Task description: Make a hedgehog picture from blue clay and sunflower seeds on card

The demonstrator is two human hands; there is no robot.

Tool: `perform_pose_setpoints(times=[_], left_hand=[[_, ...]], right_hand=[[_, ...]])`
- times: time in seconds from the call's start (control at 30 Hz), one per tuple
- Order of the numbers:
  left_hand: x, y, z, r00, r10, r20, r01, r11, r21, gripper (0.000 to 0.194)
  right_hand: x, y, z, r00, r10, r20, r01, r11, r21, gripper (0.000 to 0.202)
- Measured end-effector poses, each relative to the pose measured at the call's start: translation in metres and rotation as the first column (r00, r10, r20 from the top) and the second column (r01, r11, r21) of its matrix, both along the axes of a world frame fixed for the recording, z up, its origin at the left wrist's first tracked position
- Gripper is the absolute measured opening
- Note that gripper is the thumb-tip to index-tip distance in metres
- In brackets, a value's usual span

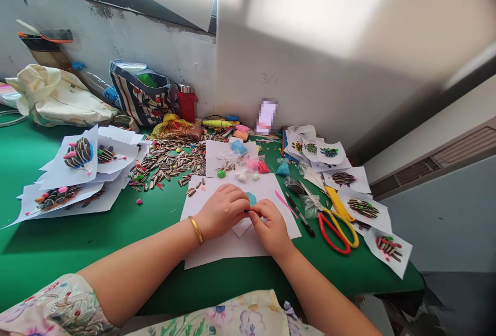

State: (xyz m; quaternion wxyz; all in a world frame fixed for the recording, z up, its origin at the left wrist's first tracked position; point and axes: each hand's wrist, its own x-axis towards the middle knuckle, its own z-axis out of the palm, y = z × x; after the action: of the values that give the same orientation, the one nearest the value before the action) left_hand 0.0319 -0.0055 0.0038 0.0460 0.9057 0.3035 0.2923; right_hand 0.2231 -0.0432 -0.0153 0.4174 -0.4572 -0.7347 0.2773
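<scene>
My left hand (226, 211), with a gold bangle at its wrist, and my right hand (272, 226) meet over white paper (209, 243). Their fingertips are pinched together around something small and dark, mostly hidden by the fingers. Just behind the fingertips a light blue patch (251, 199) shows on the paper. A pink plastic tool (285, 204) and a black pen (300, 215) lie right of my right hand. Sunflower seeds (191, 191) rest at the sheet's upper left, and a green clay ball (221, 173) sits behind my left hand.
Seeds (174, 163) are heaped at the back. Seed-decorated cards lie in piles at left (77, 163) and right (368, 209). Red-handled and yellow-handled scissors (337, 230) lie at right. A red bottle (186, 104) and a striped bag (141, 98) stand by the wall.
</scene>
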Motion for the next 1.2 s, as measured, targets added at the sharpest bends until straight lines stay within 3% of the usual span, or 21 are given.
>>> perform_pose_setpoints(times=[0.37,0.7,0.9,1.07,1.2], left_hand=[[0.002,-0.001,-0.002,0.998,-0.050,0.031,0.045,0.988,0.146,0.011],[0.005,-0.005,0.001,0.991,-0.101,-0.085,0.116,0.974,0.194,0.017],[0.002,-0.004,0.002,0.997,-0.075,-0.021,0.076,0.996,0.036,0.009],[-0.006,0.008,-0.004,0.995,0.055,0.080,-0.046,0.992,-0.115,0.016],[-0.013,0.021,-0.009,0.977,0.184,0.112,-0.151,0.956,-0.252,0.018]], right_hand=[[0.003,0.001,0.000,0.997,0.009,-0.079,-0.016,0.996,-0.088,0.010],[0.002,0.001,-0.005,0.999,0.013,-0.045,-0.016,0.997,-0.072,0.010],[0.008,0.001,-0.004,0.999,-0.004,-0.047,0.003,1.000,-0.028,0.011],[0.021,0.008,-0.002,0.996,-0.066,-0.058,0.065,0.998,-0.021,0.018],[0.034,0.017,-0.007,0.981,-0.194,-0.026,0.194,0.981,-0.026,0.017]])
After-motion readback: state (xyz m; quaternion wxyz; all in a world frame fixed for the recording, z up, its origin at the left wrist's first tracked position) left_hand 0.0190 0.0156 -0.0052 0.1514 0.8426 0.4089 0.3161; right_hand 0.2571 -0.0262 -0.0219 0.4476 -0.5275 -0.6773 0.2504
